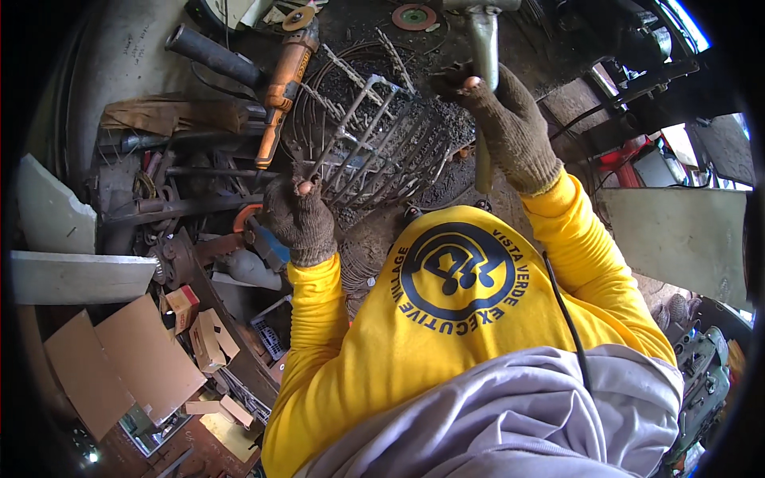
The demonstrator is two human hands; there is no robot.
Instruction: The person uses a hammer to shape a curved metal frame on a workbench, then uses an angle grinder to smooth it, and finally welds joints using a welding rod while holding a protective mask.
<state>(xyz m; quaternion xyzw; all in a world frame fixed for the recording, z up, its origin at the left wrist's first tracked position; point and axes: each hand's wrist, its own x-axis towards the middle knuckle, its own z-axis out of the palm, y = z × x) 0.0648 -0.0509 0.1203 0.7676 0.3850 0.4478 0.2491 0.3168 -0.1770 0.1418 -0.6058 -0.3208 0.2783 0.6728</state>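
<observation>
The right hand point(514, 119), in a coarse brown knitted glove with the thumb tip bare, is wrapped around the shaft of a hammer point(485, 44). Above the fist, the shaft is smooth, pale metal running up to a blunt head cut off by the upper edge; below it, a duller tan length sticks out. The left hand point(303, 219), gloved in the same ribbed knit and also showing a bare thumb tip, is curled closed on a thin bar at the near left end of a metal frame point(362, 147). That frame lies tilted in front of the person, between the two hands: slim straight rods set side by side, with a squared, silvery-grey end and rough lumps at the joints.

Beneath and around it spread loops of thin coiled wire point(307, 80) and dark, gritty crumbs point(434, 119). Ridged, twisted rods point(396, 60) lie just beyond. To the left of the frame rests an angle grinder point(288, 80) with a scuffed orange body and a round, flat disc; a reddish ring-shaped disc point(414, 17) lies farther off. Wrinkled brown sheeting point(171, 115) sits left of the grinder, and creased, matte cardboard point(147, 358) stands at the lower left.
</observation>
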